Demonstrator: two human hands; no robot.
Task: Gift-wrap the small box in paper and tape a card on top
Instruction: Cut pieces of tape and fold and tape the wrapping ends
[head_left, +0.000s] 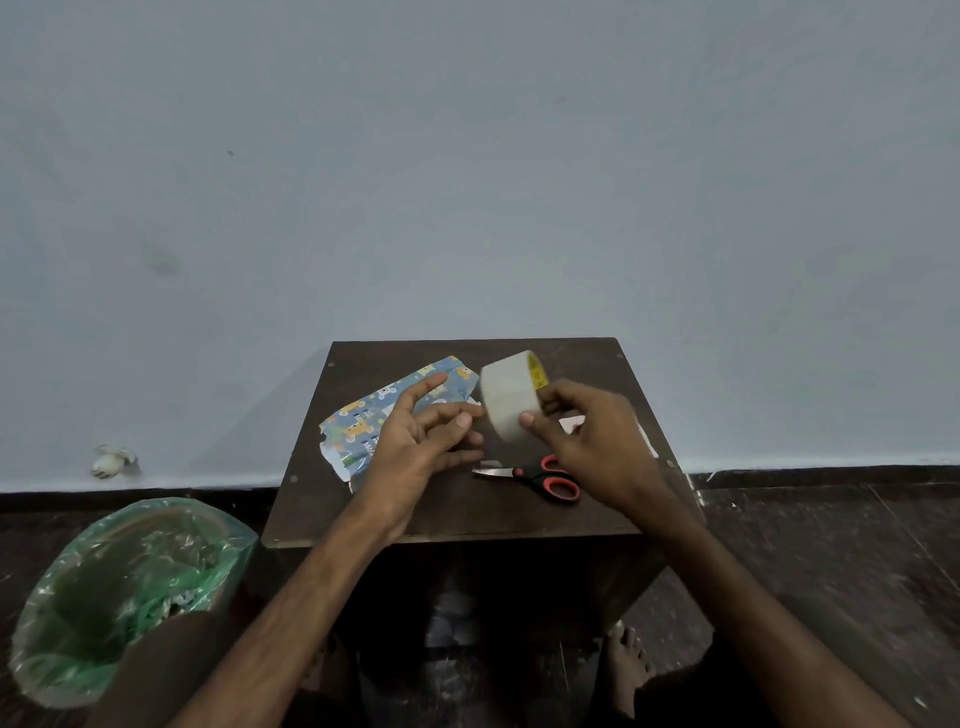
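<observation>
A box wrapped in blue cartoon-print paper (363, 415) lies on the left half of the small dark wooden table (452, 519). My right hand (587, 441) grips a wide roll of clear tape (509, 397) above the table, thumb and fingers curled round its edge. My left hand (421, 441) hovers over the wrapped box with fingers spread, its fingertips close to the roll's left side. A white card (571, 425) shows partly behind my right hand.
Red-handled scissors (540, 475) lie on the table in front of my hands. A bin lined with a green plastic bag (119, 587) stands on the floor at the left. A pale wall rises behind the table. My bare foot (628, 670) is under it.
</observation>
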